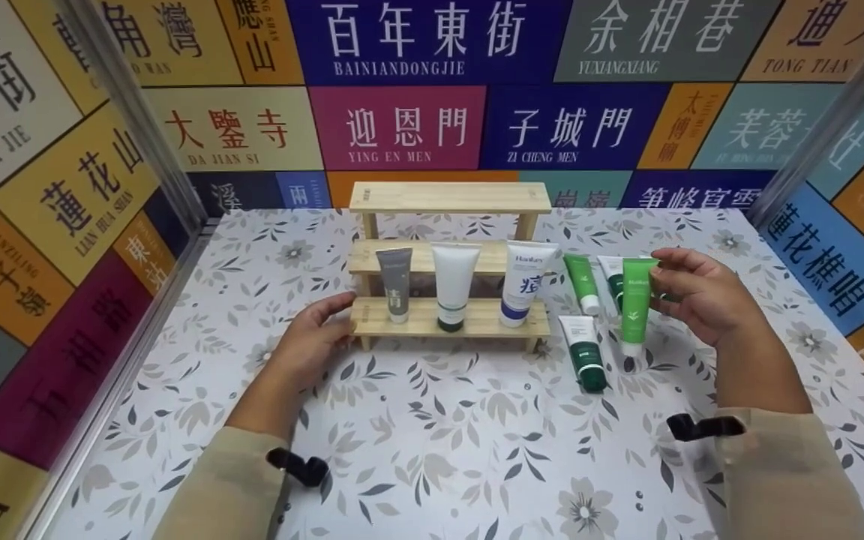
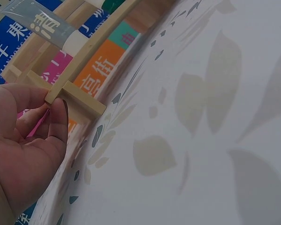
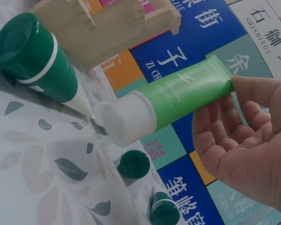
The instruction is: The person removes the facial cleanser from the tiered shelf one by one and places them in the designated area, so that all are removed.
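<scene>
My right hand (image 1: pixel 702 294) pinches a bright green squeeze tube (image 1: pixel 635 307) by its flat end, white cap (image 3: pixel 126 119) downward. With thumb and fingers, my left hand (image 1: pixel 319 334) grips the left end of the lowest step of a three-step wooden display stand (image 1: pixel 451 196). On that step stand a grey tube (image 1: pixel 397 289), a white tube with a dark cap (image 1: pixel 453 285) and a white tube with a blue cap (image 1: pixel 526 285), all caps down. The left wrist view shows the left hand (image 2: pixel 28 145) at the corner of the wood.
Right of the stand, another green tube (image 1: pixel 582 283) lies on the patterned tabletop (image 1: pixel 432 450). A white and dark green tube (image 1: pixel 586 356) lies nearer to me. More dark green tubes (image 1: pixel 612 274) lie partly hidden behind the held one. Panels with printed characters (image 1: pixel 402 127) surround the table.
</scene>
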A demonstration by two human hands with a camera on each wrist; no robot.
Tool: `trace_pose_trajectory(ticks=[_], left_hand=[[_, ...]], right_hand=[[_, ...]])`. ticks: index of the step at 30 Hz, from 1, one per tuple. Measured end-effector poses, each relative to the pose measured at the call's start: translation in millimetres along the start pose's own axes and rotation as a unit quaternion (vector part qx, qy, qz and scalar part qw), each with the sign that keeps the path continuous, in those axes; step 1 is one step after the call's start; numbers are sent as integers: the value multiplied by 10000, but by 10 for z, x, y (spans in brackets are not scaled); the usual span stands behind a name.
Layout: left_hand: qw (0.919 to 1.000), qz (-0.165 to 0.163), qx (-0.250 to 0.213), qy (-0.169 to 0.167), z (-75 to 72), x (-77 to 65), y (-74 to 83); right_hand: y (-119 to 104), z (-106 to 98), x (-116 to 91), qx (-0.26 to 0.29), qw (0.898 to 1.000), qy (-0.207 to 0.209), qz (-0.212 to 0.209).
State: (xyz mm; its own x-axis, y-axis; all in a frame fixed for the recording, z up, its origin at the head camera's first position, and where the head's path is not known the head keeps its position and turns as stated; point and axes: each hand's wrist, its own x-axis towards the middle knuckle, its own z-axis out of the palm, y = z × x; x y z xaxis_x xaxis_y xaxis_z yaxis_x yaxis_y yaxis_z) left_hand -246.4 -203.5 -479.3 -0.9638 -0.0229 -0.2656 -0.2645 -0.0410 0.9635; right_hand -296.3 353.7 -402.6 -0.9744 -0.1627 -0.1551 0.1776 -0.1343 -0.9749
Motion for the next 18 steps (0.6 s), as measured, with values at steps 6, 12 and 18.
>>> trace_pose_trajectory(ticks=[6,12,18], left_hand=[[10000,52,-39,-39,-13,21,-14],[9999,123,-32,-60,-19,31,-33],[9997,194,-98,-101,-2,24,-35]], right_hand=[[84,-74,67,-400,9977,-302,449],[176,-145,126,-655,9930,-377,908],[273,-205,168,-698,9896,-409,1190]])
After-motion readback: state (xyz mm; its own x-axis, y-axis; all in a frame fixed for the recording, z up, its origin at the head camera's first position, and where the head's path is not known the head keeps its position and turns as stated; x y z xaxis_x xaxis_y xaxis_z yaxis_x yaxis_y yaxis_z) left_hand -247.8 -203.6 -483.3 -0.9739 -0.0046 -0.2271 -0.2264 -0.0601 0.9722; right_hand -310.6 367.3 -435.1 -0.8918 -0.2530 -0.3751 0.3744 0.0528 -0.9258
